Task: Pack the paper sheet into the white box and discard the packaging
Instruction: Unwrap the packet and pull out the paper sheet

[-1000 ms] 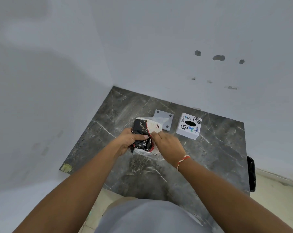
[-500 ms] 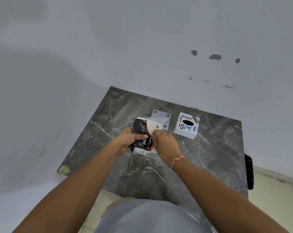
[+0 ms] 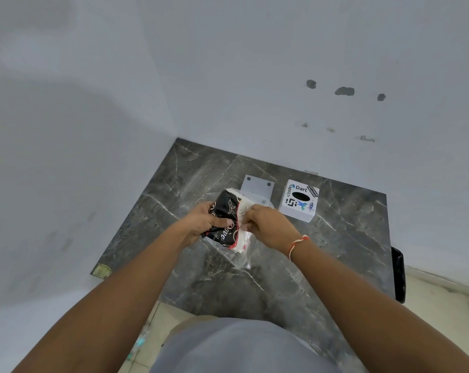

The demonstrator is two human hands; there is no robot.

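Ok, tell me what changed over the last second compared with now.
Little has changed. Both hands keep their grip on the packet: the left hand on its black printed side, the right hand pinching the clear wrapper, now pulled slightly looser and hanging below. The white box and grey plate stayed put on the marble top.

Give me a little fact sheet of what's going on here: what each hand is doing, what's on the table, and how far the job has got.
left hand: grips the black printed packet
right hand: pinches the packet's white end
packet: lifted off the table, clear wrap hanging below
white box: on the dark marble table, right of the hands, oval slot on top
grey plate: flat, beside the box
progress: nothing packed in the box yet
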